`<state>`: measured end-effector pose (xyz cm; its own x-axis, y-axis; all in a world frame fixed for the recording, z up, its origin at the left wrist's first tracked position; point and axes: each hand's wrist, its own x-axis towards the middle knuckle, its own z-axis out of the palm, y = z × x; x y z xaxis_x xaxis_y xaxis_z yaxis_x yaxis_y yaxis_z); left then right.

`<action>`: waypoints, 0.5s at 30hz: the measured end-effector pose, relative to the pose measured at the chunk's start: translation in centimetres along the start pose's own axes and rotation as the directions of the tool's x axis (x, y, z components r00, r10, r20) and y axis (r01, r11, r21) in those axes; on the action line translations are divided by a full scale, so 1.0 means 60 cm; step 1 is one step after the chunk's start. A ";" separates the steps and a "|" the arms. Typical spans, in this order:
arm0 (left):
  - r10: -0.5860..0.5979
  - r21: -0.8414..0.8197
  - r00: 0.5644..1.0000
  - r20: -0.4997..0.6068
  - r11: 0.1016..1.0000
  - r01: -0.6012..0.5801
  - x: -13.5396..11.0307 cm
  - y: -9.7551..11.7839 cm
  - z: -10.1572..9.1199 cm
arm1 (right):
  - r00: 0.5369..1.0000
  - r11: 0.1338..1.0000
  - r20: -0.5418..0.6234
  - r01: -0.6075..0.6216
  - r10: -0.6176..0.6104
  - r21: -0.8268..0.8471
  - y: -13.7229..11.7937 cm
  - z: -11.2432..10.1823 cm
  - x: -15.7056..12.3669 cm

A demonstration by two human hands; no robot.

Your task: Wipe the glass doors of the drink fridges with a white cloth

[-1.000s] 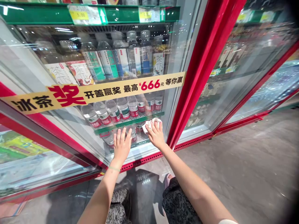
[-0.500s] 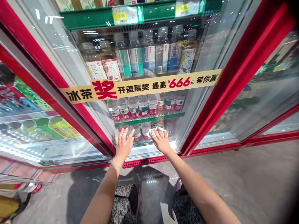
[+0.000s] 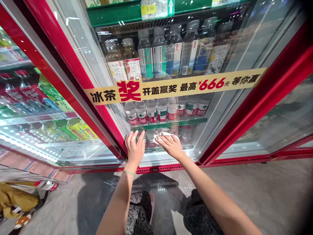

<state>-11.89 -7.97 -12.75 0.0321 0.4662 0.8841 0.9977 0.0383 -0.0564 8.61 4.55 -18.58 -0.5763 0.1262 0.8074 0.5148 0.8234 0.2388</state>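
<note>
My left hand point(image 3: 136, 147) rests with its fingers apart on the lower left of the glass door point(image 3: 161, 158). Under the fingers of my right hand point(image 3: 172, 146), a crumpled white tissue point(image 3: 164, 134) is pressed against the same glass, a little to the right. The right fingers are stretched over the tissue and point up and to the left. Behind the pane, bottles of water point(image 3: 161, 112) with red and green labels stand on a green-edged shelf point(image 3: 171, 124). My hands partly hide another row below.
A yellow banner point(image 3: 171, 87) runs across the door. Red frames point(image 3: 234, 117) border it, with more drink coolers on both sides. On the floor at left lie a brown bag point(image 3: 21, 199) and a bottle point(image 3: 50, 185), near low boxes point(image 3: 31, 164).
My view has shifted, so the cooler sits further right in the picture. Against the glass, my right hand with the tissue has slid left, its fingers now tilted more leftward. The left hand stays nearly in place.
</note>
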 end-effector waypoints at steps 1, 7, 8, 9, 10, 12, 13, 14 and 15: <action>-0.004 -0.009 1.000 -0.002 1.000 0.004 0.000 -0.005 -0.002 | 1.000 1.000 -0.021 -0.010 0.010 -0.007 0.003 -0.005 0.005; -0.042 -0.040 0.999 0.007 0.998 0.043 -0.001 -0.028 -0.016 | 0.997 0.996 0.005 0.077 -0.077 -0.036 0.014 -0.036 0.058; -0.052 -0.047 0.999 -0.009 0.998 0.052 0.001 -0.032 -0.020 | 0.977 0.978 0.051 0.208 -0.207 -0.019 0.017 -0.043 0.070; -0.064 -0.059 0.997 -0.032 0.996 0.062 0.003 -0.036 -0.024 | 0.952 0.954 0.077 0.298 -0.297 -0.007 0.019 -0.051 0.084; -0.078 -0.077 0.995 -0.057 0.994 0.073 0.006 -0.041 -0.029 | 0.943 0.945 0.081 0.325 -0.323 -0.012 0.020 -0.058 0.099; -0.108 -0.129 0.990 -0.093 0.987 0.096 0.012 -0.050 -0.038 | 0.972 0.970 0.039 0.235 -0.232 -0.063 0.017 -0.067 0.131; -0.121 -0.156 0.987 -0.101 0.982 0.104 0.014 -0.054 -0.042 | 0.987 0.983 0.005 0.163 -0.163 -0.089 0.013 -0.069 0.146; -0.135 -0.180 0.985 -0.106 0.977 0.114 0.016 -0.058 -0.046 | 0.993 0.988 -0.026 0.109 -0.112 -0.105 0.008 -0.070 0.159; -0.152 -0.205 0.983 -0.108 0.971 0.127 0.016 -0.062 -0.050 | 0.994 0.990 -0.043 0.098 -0.103 -0.104 0.004 -0.069 0.171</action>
<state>-15.38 -10.32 -10.28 -0.1133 0.3571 0.9272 0.9847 -0.0842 0.1527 5.41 3.74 -8.01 -0.5986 0.0167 0.8009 0.5188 0.7699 0.3717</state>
